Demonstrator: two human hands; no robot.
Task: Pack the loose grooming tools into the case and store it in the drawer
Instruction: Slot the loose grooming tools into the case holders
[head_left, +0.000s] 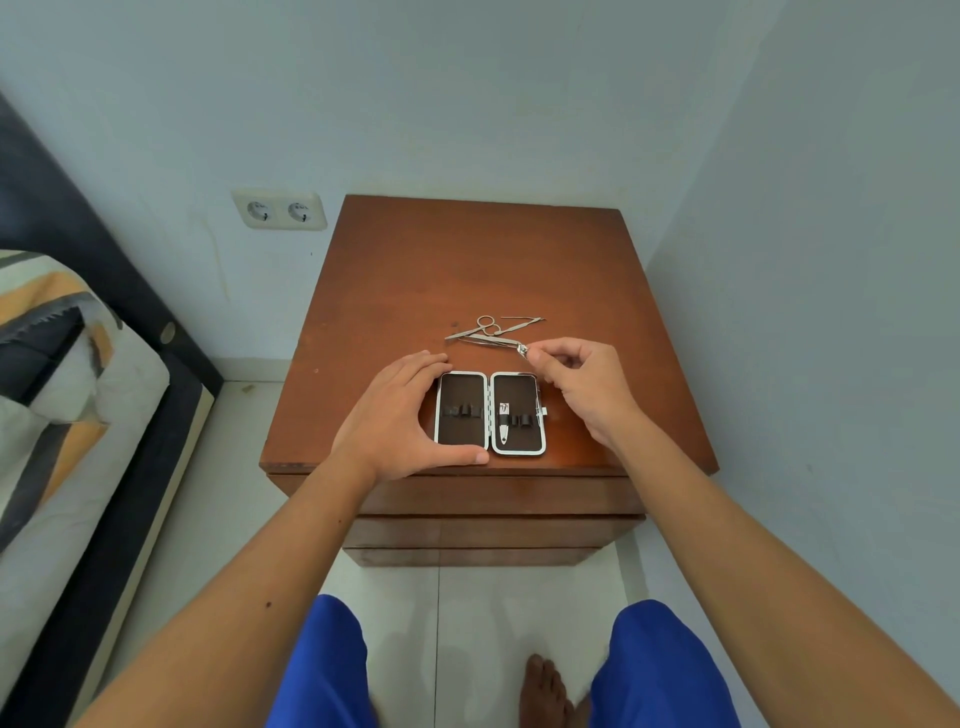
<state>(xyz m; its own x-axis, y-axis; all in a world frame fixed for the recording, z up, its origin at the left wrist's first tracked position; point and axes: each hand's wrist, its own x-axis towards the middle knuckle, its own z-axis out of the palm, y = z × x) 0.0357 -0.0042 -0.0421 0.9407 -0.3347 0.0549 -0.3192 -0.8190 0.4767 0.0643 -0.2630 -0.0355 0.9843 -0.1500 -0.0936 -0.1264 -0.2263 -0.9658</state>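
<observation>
An open grooming case (490, 413) with dark lining and a silver rim lies flat near the front edge of the wooden nightstand (467, 270). One small metal tool (504, 425) sits in the loops of its right half. My left hand (402, 415) cups the case's left half, thumb along the front rim. My right hand (582, 382) pinches the end of a long metal tool (493, 341) just behind the case. Small scissors (480, 327) and a thin metal pick (522, 322) lie loose behind it.
The nightstand has shut drawer fronts (493, 519) below its top and stands in a wall corner. A double wall socket (280, 210) is at the left. A bed (67, 389) with a patterned cover runs along the left side. My bare foot (545, 691) rests on the tiled floor.
</observation>
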